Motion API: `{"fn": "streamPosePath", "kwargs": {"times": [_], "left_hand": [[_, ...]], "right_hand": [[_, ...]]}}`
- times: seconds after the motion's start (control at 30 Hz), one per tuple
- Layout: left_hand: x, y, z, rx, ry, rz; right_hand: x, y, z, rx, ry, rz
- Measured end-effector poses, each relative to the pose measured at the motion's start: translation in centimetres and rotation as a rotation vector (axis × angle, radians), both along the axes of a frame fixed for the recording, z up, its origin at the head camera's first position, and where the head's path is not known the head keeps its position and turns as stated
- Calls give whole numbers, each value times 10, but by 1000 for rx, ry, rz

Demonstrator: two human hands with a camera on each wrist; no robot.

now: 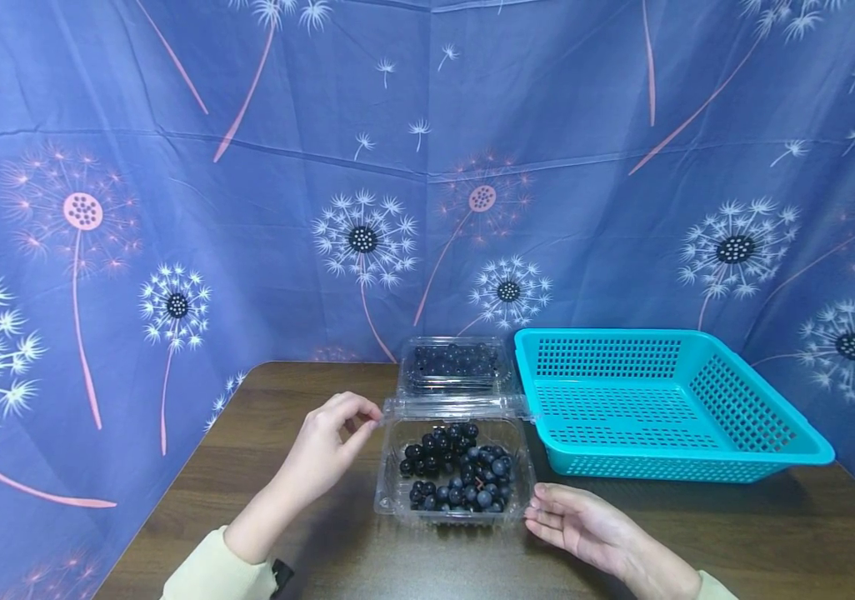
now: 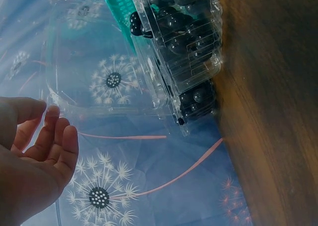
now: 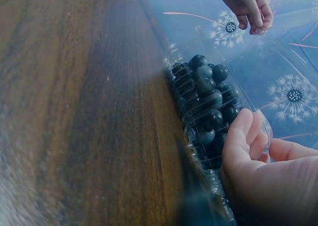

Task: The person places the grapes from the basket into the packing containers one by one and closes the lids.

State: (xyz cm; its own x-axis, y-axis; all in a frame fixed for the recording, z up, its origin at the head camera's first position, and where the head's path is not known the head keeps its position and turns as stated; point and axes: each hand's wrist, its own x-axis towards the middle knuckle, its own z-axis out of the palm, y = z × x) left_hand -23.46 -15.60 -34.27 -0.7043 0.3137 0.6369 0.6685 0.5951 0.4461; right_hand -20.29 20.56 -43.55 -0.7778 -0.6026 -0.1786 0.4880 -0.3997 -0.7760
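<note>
A clear plastic clamshell box (image 1: 381, 492) with dark grapes (image 1: 465, 471) stands on the table. Its hinged lid (image 2: 74, 104) is raised upright at the back. My left hand (image 1: 330, 442) pinches the lid's left edge between thumb and fingertips, as the left wrist view also shows (image 2: 44, 146). At the box's front right corner, my right hand (image 1: 585, 529) holds the rim with thumb and fingers around it. In the right wrist view, the right hand (image 3: 268, 171) partly hides the corner and some grapes (image 3: 211, 99).
Behind the open box sits a second clear box (image 1: 457, 358) of dark grapes. A turquoise plastic basket (image 1: 622, 461) stands at the right rear, close beside both boxes. The wooden table (image 1: 285, 417) ends at a blue dandelion-print cloth (image 1: 270, 250) hanging behind it.
</note>
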Motion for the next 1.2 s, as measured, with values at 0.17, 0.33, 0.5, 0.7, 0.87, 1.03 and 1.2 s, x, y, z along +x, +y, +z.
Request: {"fn": "streamPosePath", "kwargs": {"times": [0.17,0.33,0.5,0.7,0.87,1.03,1.2], "left_hand": [[3,1,-2,-13,20,-14],[7,2,-6,-13,48,-23],[10,2,-12,-18,52,-37],[12,1,-18,-25,61,-55],[14,0,-23,-22,68,-84],[16,0,-26,-32,65,-96],[19,-2,-29,-55,74,-97]], "right_hand": [[0,0,0,-5,-14,-11],[1,0,0,-18,-3,-2],[2,1,1,0,2,10],[2,1,1,58,-33,-13],[3,1,0,73,-29,6],[4,1,-1,59,-38,13],[4,1,0,57,-57,5]]}}
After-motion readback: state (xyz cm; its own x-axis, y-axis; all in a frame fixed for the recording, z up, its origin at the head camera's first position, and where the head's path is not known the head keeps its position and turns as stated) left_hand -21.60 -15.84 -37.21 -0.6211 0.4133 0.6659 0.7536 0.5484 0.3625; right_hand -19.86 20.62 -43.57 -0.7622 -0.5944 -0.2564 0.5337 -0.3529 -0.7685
